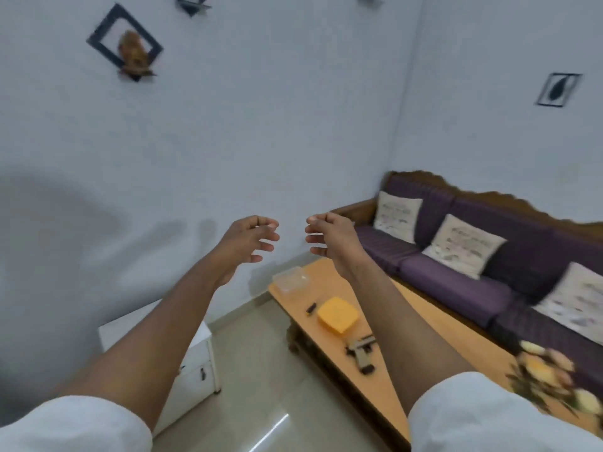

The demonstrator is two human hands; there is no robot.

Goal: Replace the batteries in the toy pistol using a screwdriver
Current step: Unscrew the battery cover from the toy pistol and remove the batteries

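A tan and black toy pistol (361,353) lies on the orange wooden table (329,282), partly hidden behind my right forearm. A small black and yellow screwdriver (311,308) lies farther along the table, next to a yellow box lid (338,314). Both arms are stretched out in front of me, raised well above the table. My left hand (249,243) and my right hand (328,238) face each other with loosely curled fingers and hold nothing. No batteries can be made out.
A clear plastic container (291,279) stands at the table's far end. A purple sofa (463,282) with pale cushions runs along the right. Flowers (548,376) sit at the table's near right. A white cabinet (182,353) stands on the floor to the left.
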